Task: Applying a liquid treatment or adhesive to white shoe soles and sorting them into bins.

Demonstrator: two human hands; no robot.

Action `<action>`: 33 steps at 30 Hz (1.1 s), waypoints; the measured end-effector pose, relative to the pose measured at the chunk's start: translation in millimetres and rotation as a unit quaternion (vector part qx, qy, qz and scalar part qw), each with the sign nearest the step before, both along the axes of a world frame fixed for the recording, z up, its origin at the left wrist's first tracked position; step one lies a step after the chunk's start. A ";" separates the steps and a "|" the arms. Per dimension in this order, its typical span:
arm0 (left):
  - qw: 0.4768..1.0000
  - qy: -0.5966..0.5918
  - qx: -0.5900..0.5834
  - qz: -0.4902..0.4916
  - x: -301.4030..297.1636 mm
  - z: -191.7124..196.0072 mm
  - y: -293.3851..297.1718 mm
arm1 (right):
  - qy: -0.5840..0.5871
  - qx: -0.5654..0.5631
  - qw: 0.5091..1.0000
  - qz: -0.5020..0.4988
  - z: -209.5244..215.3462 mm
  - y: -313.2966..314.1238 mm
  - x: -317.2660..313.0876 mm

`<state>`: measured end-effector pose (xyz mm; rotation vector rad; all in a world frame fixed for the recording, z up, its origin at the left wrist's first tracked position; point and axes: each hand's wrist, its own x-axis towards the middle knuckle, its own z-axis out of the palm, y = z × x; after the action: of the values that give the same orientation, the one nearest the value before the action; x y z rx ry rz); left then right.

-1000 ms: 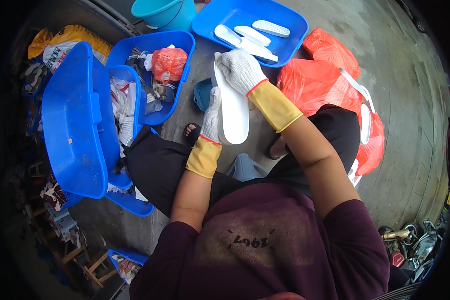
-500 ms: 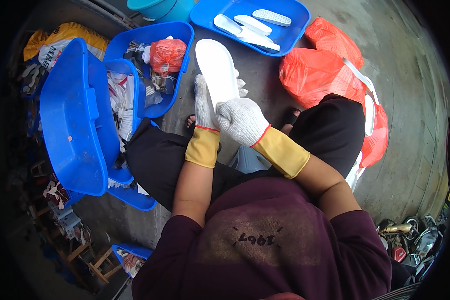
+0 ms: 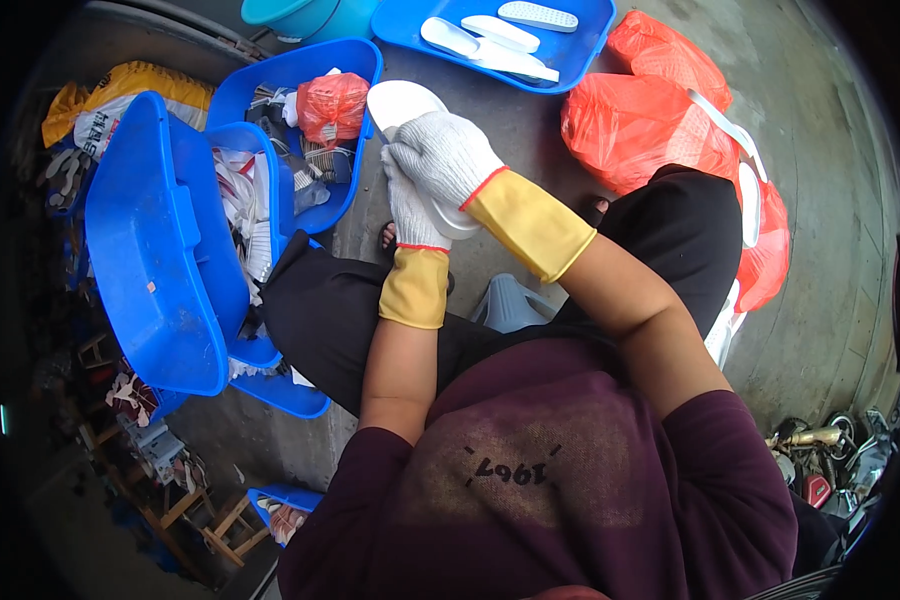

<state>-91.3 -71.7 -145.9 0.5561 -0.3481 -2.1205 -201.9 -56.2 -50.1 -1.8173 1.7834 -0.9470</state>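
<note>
In front of me, tilted over the floor between my knees, is a white shoe sole (image 3: 400,101). My left hand (image 3: 411,207), in a white knitted glove with a yellow cuff, grips it from the left side and below. Across its middle lies my right hand (image 3: 450,155), gloved the same way, with its fingers curled over the left edge. Only the rounded far end and a bit of the near end show; the middle of the sole and some fingertips are hidden.
A blue tray (image 3: 385,22) with several white soles stands ahead. Red plastic bags (image 3: 620,125) and more white soles (image 3: 750,205) sit at the right. Blue tubs (image 3: 160,265) of shoe parts crowd the left. A turquoise bucket (image 3: 340,18) stands behind; a grey-blue plastic stool (image 3: 513,308) is between my legs.
My right hand has moved up and left from the near end of the sole to its middle, now covering it. The whole view has shifted slightly.
</note>
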 end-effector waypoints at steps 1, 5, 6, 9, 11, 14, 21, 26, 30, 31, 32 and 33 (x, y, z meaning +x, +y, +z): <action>0.995 0.092 -0.010 -0.041 -2.0 3.7 -1.0 | 0.012 0.024 1.000 0.010 2.9 16.1 5.6; 0.996 0.071 0.018 -0.059 4.8 14.6 3.6 | 0.050 -0.077 0.988 0.124 -9.5 68.6 -4.6; 0.996 0.052 0.006 -0.075 -0.8 23.2 10.5 | 0.060 -0.116 0.972 0.195 -12.4 75.1 -16.7; 0.995 0.007 -0.019 -0.093 -7.4 35.5 21.0 | 0.102 -0.175 0.942 0.267 -26.7 62.8 -56.1; 0.994 0.018 -0.031 -0.108 -9.1 37.6 20.6 | 0.100 -0.149 0.941 0.287 -31.1 43.3 -75.4; 0.992 -0.024 -0.020 -0.125 -18.8 42.5 23.9 | 0.106 -0.152 0.956 0.229 -35.0 18.3 -94.9; 0.961 0.113 0.065 -0.245 -24.5 37.3 29.2 | 0.267 -0.019 0.963 0.012 -27.4 -48.2 -116.9; 0.989 0.005 0.065 -0.133 -29.5 38.9 28.3 | 0.245 -0.095 0.964 -0.041 -45.3 -42.2 -67.0; 0.999 -0.025 0.041 -0.025 -24.1 25.9 14.9 | 0.098 -0.094 0.990 0.037 -36.7 17.3 -36.4; 0.996 0.018 0.013 -0.090 -13.0 14.4 9.1 | 0.109 -0.095 0.986 0.082 -21.5 34.3 -27.4; 0.986 0.060 -0.014 -0.157 -5.5 7.8 6.3 | 0.122 -0.093 0.980 0.123 -10.7 50.3 -20.5; 0.987 0.028 0.008 -0.157 -5.7 10.5 9.1 | 0.128 -0.073 0.976 0.161 -24.7 64.0 -14.7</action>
<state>-97.0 -62.7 -135.4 0.4748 -0.4094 -2.4388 -216.5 7.8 -74.8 -2.3248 1.5182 -0.7614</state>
